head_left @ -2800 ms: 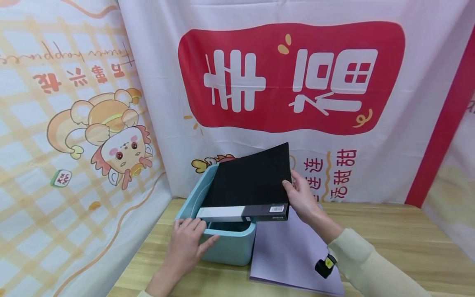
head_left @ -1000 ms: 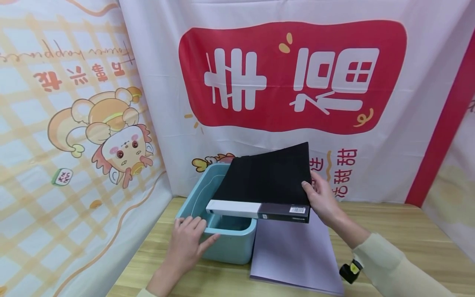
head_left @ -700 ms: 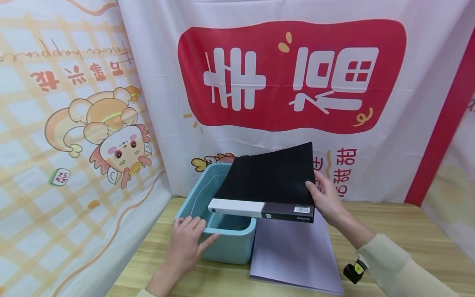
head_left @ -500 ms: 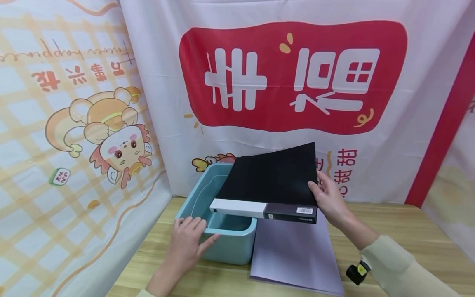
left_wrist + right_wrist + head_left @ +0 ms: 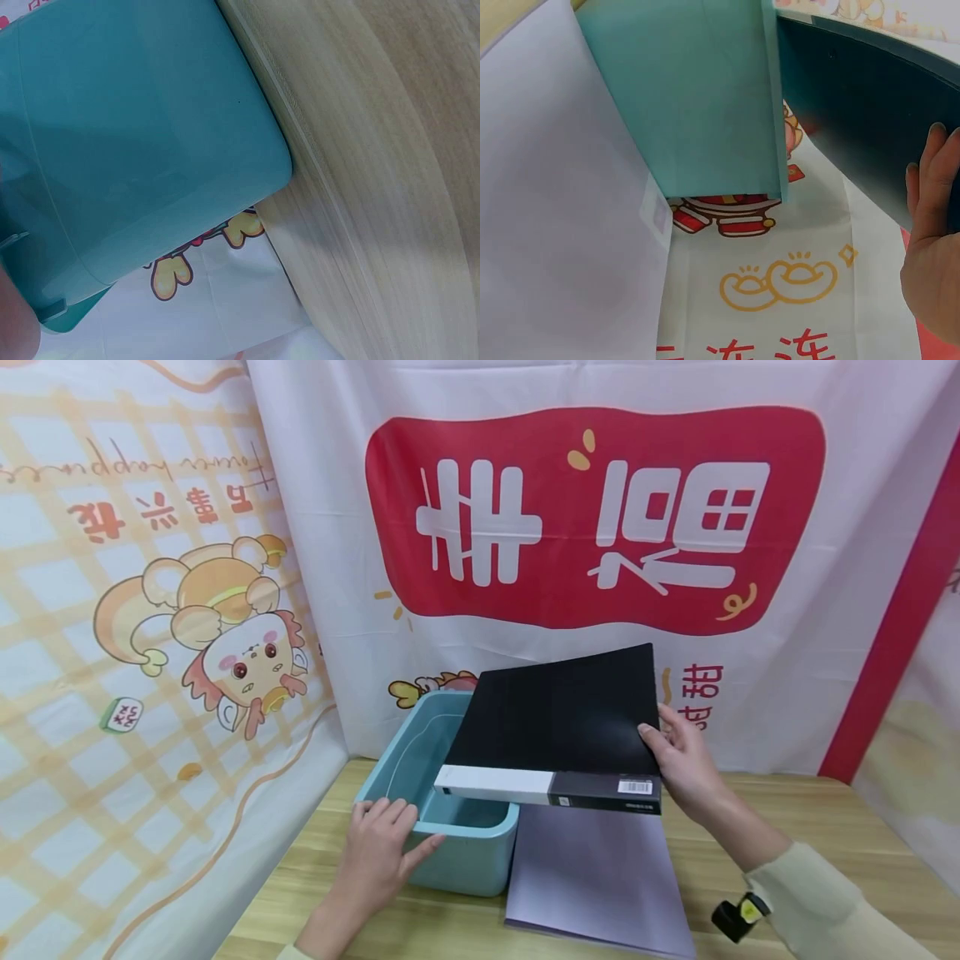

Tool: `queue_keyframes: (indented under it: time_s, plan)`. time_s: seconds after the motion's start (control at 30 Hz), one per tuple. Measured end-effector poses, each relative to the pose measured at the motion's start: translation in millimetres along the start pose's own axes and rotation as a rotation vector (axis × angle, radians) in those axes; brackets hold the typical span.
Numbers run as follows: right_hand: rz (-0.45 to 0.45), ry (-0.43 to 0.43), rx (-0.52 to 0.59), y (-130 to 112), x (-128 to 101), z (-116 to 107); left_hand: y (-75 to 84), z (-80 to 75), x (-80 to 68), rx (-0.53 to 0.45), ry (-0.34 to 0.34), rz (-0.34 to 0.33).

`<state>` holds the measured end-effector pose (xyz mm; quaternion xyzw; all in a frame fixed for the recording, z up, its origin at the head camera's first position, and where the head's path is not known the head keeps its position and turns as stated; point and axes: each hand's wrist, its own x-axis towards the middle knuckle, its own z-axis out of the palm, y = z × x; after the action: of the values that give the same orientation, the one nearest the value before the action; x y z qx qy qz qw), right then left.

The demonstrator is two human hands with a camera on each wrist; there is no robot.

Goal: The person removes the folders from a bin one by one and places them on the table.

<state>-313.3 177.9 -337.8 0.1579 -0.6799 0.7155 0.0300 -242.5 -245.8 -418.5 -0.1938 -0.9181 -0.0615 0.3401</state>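
Observation:
My right hand point(image 5: 686, 760) holds a black file folder point(image 5: 562, 718) by its right edge, thumb on top and fingers beneath. The folder's spine, part white with a barcode label, faces me. It is tilted above a light blue plastic bin point(image 5: 457, 864), covering the bin's right rim and part of its opening. My left hand point(image 5: 378, 843) grips the bin's near left corner, fingers over the rim and thumb along the outside. In the right wrist view, fingers point(image 5: 930, 187) press the folder's dark underside. The left wrist view shows the bin's outer wall point(image 5: 142, 135).
A pale purple folder point(image 5: 600, 877) lies on the wooden table point(image 5: 795, 827), right of the bin and partly under the black folder. Printed cloth hangs behind point(image 5: 750, 693) and along the left side point(image 5: 172, 827). A small black device point(image 5: 738, 917) is at my right sleeve.
My right hand has drawn the black folder to the right, uncovering more of the bin's inside and covering more of the purple folder. The left hand has stayed on the rim.

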Motion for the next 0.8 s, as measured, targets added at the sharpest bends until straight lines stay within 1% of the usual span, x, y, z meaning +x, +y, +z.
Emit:
queue_keyframes:
  time_s: [0.17,0.37,0.57,0.8]
  plan:
    - [-0.01,-0.009,0.083,-3.2,-2.9,-8.4,-0.1,0.5,-0.2,-0.008,0.008,0.004]
    - [-0.025,-0.002,0.111,-5.6,-5.9,-18.9,1.5,-0.3,0.7,-0.015,0.006,0.002]
    - [-0.024,0.006,0.104,-7.6,-6.6,-28.3,4.2,0.6,1.9,-0.011,0.004,-0.003]
    - [-0.048,-0.023,0.056,-3.4,-6.4,-41.6,7.2,2.0,3.6,-0.005,0.002,-0.004]
